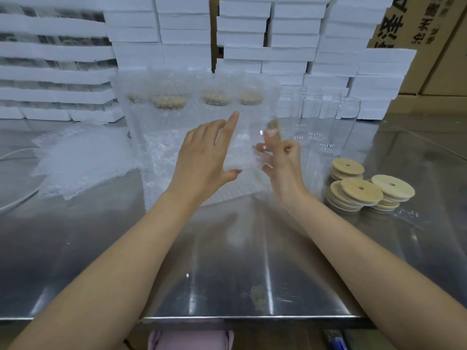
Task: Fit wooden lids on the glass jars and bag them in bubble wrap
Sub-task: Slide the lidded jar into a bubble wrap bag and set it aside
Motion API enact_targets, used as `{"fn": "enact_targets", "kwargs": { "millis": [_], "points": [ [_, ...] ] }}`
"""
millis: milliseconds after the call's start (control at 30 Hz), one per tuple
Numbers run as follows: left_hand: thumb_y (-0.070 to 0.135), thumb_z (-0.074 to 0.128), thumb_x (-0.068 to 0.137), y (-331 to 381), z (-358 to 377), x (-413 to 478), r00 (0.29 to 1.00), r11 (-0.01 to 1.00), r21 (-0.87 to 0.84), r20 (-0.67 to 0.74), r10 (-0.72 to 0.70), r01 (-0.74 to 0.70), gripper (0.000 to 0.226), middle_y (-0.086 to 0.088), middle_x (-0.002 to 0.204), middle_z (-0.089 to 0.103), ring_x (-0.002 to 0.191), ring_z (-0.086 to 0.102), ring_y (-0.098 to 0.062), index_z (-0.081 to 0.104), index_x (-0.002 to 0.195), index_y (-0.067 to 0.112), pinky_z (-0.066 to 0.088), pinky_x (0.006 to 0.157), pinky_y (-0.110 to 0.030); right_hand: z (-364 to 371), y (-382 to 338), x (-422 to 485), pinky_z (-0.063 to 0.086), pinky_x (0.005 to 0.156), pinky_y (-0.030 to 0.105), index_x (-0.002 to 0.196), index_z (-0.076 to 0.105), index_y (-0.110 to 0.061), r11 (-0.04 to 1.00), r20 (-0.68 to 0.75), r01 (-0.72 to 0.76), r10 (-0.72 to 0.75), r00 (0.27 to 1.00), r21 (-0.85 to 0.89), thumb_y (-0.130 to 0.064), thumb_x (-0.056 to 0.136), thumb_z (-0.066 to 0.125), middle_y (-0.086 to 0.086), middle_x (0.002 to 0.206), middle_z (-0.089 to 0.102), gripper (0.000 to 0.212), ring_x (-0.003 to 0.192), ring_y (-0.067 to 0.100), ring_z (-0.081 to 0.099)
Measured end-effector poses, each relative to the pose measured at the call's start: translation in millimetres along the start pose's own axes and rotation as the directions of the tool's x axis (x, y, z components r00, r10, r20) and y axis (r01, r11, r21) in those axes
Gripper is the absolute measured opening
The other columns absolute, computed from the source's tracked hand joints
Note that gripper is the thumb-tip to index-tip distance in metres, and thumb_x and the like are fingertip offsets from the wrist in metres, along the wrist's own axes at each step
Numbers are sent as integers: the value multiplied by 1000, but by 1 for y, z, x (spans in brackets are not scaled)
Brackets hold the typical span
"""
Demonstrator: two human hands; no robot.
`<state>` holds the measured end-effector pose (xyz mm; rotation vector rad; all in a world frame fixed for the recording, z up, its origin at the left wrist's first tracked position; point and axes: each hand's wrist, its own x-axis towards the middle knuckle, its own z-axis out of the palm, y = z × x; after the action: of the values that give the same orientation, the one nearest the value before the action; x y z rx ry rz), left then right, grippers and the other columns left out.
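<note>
The left hand (206,154) has its fingers stretched upward and its thumb pressed against the lower edge of a bubble wrap bag (243,154), pinching it. The right hand (281,157) has curled fingers and a raised thumb and grips the bag's opposite edge, so the bag hangs between both hands above the desk (227,253). Something tan and blurred shows at the bag's top near the right thumb; what it is cannot be told.

Directly behind the hands stands a row of bagged jars (169,102), their wooden lids showing through the wrap, and it blocks the way toward the back of the desk. To the right of these, bare glass jars (346,120) stand close together. In front of them, near the right wrist, lie three stacks of wooden lids (361,192). On the left a loose pile of bubble wrap bags (80,157) lies flat. White foam boxes (187,34) are stacked along the back, with cardboard cartons (429,41) at the far right.
</note>
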<state>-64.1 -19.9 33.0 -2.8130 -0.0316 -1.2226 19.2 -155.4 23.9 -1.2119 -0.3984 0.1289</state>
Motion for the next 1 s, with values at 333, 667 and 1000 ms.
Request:
{"fn": "enact_targets", "kwargs": {
  "millis": [333, 667, 1000],
  "points": [
    [28, 83, 63, 13, 0, -2, 994, 991, 80, -2, 111, -111, 99, -12, 114, 61, 100, 59, -32, 36, 147, 9, 44, 81, -42, 3, 18, -5, 39, 92, 37, 92, 50, -17, 965, 325, -91, 170, 930, -245, -51, 73, 57, 4, 86, 48, 39, 89, 18, 48],
    [50, 74, 72, 11, -9, 3, 984, 998, -35, -176, 42, -48, 93, -12, 121, 62, 108, 58, -32, 38, 145, 6, 43, 85, -41, 0, 8, -1, 49, 91, 38, 92, 47, -20, 982, 466, 20, 72, 882, -188, -58, 75, 63, -7, 95, 63, 44, 95, 12, 62],
    [44, 76, 74, 7, -1, 5, 936, 984, -141, -347, 57, -112, 94, -11, 125, 59, 115, 45, -23, 27, 145, 6, 36, 96, -32, -19, -16, 4, 35, 57, 18, 77, 53, -30, 421, 540, 797, -587, 603, -433, -25, 78, 80, -17, 62, 49, 28, 56, 5, 43]
  ]
}}
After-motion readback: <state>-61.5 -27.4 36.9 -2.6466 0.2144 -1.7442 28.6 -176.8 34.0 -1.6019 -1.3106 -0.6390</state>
